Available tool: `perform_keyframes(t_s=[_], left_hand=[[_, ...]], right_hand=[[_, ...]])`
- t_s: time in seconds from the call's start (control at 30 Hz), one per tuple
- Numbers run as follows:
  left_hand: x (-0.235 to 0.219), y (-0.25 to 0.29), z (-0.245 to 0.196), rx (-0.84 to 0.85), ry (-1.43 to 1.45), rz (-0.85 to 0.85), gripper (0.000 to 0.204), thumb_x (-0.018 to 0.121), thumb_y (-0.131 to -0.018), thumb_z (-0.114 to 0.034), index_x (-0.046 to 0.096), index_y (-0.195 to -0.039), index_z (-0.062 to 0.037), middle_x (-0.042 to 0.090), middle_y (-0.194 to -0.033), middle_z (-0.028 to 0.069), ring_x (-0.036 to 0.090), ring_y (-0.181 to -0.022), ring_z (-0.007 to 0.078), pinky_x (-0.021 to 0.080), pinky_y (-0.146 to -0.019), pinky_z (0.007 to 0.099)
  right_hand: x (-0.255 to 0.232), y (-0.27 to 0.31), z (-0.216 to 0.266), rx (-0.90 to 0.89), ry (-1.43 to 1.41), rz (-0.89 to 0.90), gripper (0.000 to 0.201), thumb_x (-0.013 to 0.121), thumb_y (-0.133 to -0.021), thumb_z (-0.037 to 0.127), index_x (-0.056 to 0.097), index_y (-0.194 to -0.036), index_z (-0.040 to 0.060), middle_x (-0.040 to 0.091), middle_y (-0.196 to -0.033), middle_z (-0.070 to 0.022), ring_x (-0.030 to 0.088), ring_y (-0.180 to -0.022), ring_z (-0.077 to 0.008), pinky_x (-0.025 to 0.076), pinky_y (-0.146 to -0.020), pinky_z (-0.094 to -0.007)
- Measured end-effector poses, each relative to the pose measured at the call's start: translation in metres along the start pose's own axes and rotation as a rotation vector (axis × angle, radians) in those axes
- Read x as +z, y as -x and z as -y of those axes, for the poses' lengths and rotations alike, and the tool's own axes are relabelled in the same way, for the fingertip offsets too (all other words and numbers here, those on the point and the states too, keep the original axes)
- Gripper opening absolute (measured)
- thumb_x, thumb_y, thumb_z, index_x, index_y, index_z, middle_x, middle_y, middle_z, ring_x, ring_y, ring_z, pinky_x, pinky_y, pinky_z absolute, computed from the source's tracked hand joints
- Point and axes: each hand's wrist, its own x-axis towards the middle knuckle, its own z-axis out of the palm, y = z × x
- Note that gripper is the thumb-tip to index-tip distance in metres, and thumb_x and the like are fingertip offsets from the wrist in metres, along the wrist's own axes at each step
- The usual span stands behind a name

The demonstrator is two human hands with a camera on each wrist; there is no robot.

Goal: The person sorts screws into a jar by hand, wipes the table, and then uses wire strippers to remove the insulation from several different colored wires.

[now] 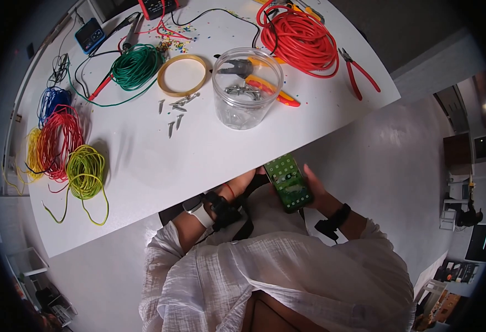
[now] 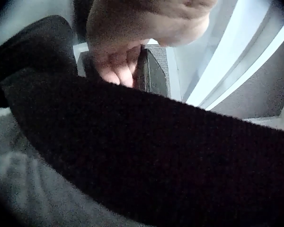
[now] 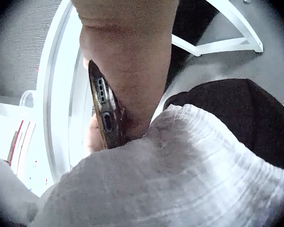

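Note:
A smartphone with a lit green screen of app icons is held over the lap, just past the table's front edge. My right hand grips its right side, thumb raised beside the screen. From the other side, my left hand holds the upper left edge; its fingers curl beside the phone in the left wrist view. The phone's bottom end, with port and speaker holes, shows against the right palm. A dark strap covers much of the left wrist view, and a white sleeve hides part of the right one.
The white table bears a clear jar of screws, loose screws, a tape roll, red-handled cutters, a thick red cable coil, a green wire coil and several thinner coils at left.

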Motion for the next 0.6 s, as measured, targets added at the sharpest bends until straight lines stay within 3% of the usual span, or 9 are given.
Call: perform_keyframes(t_s=[0.07, 0.17, 0.37, 0.43, 0.47, 0.53, 0.57, 0.6], left_hand=[[0.002, 0.004, -0.009, -0.024, 0.076, -0.012, 0.037, 0.039, -0.095, -0.034, 0.054, -0.101, -0.0013, 0.059, -0.081, 0.0068, 0.058, -0.067, 0.0145, 0.048, -0.06, 0.0274], [0.003, 0.004, -0.011, -0.049, 0.086, -0.018, 0.036, 0.042, -0.094, -0.035, 0.056, -0.098, -0.0016, 0.059, -0.08, 0.006, 0.057, -0.067, 0.013, 0.047, -0.06, 0.0262], [0.002, 0.006, -0.022, -0.086, -0.039, 0.049, 0.031, 0.054, -0.089, -0.028, 0.056, -0.1, 0.0009, 0.06, -0.084, 0.0064, 0.058, -0.074, 0.0121, 0.048, -0.065, 0.0254], [0.004, 0.009, -0.029, 0.185, -0.361, 0.098, 0.029, 0.055, -0.088, -0.023, 0.056, -0.104, 0.0018, 0.06, -0.092, 0.0081, 0.058, -0.081, 0.0132, 0.049, -0.072, 0.0253], [0.006, 0.012, -0.033, 0.185, -0.361, 0.098, 0.029, 0.055, -0.088, -0.023, 0.056, -0.104, 0.0018, 0.06, -0.092, 0.0081, 0.058, -0.081, 0.0132, 0.049, -0.072, 0.0253], [0.008, 0.015, -0.039, 0.138, -0.073, 0.17, 0.031, 0.054, -0.089, -0.022, 0.055, -0.108, 0.002, 0.06, -0.098, 0.0093, 0.059, -0.087, 0.0152, 0.049, -0.077, 0.026], [0.007, 0.014, -0.034, 0.136, -0.072, 0.172, 0.031, 0.054, -0.089, -0.022, 0.055, -0.108, 0.002, 0.06, -0.098, 0.0093, 0.059, -0.087, 0.0152, 0.049, -0.077, 0.026], [0.002, 0.011, -0.026, -0.011, 0.071, 0.15, 0.031, 0.055, -0.089, -0.023, 0.055, -0.108, 0.0022, 0.06, -0.097, 0.0092, 0.059, -0.086, 0.0156, 0.049, -0.078, 0.0257]], right_hand=[[-0.005, -0.001, -0.001, 0.0, 0.014, 0.059, 0.068, 0.024, -0.09, 0.057, 0.034, -0.132, 0.004, 0.048, -0.123, -0.0194, 0.051, -0.11, -0.0316, 0.044, -0.092, -0.0448], [-0.006, -0.001, -0.002, -0.012, 0.116, -0.012, 0.073, 0.033, -0.086, 0.06, 0.034, -0.132, 0.0043, 0.047, -0.123, -0.0187, 0.051, -0.111, -0.0316, 0.045, -0.089, -0.0448], [-0.005, -0.001, -0.001, -0.017, 0.152, -0.023, 0.071, 0.037, -0.086, 0.058, 0.034, -0.132, 0.0036, 0.048, -0.122, -0.0183, 0.052, -0.109, -0.033, 0.046, -0.088, -0.046], [-0.008, -0.001, -0.002, -0.021, 0.153, -0.032, 0.07, 0.038, -0.086, 0.057, 0.034, -0.131, 0.0034, 0.048, -0.122, -0.0184, 0.052, -0.108, -0.0335, 0.046, -0.088, -0.0465], [-0.008, -0.001, -0.002, -0.027, 0.154, -0.04, 0.07, 0.04, -0.086, 0.056, 0.034, -0.131, 0.0032, 0.048, -0.122, -0.0185, 0.053, -0.108, -0.034, 0.046, -0.088, -0.0471], [-0.007, 0.0, -0.001, -0.026, 0.144, -0.05, 0.069, 0.041, -0.086, 0.055, 0.035, -0.131, 0.0031, 0.049, -0.122, -0.0185, 0.053, -0.107, -0.0344, 0.047, -0.087, -0.0471], [-0.006, 0.001, 0.0, -0.025, 0.134, -0.061, 0.068, 0.042, -0.086, 0.054, 0.035, -0.13, 0.0029, 0.049, -0.122, -0.0186, 0.053, -0.107, -0.0347, 0.047, -0.087, -0.0472], [-0.006, 0.001, 0.0, -0.026, 0.132, -0.063, 0.068, 0.042, -0.086, 0.054, 0.035, -0.13, 0.0029, 0.049, -0.122, -0.0186, 0.053, -0.107, -0.0347, 0.047, -0.087, -0.0472]])
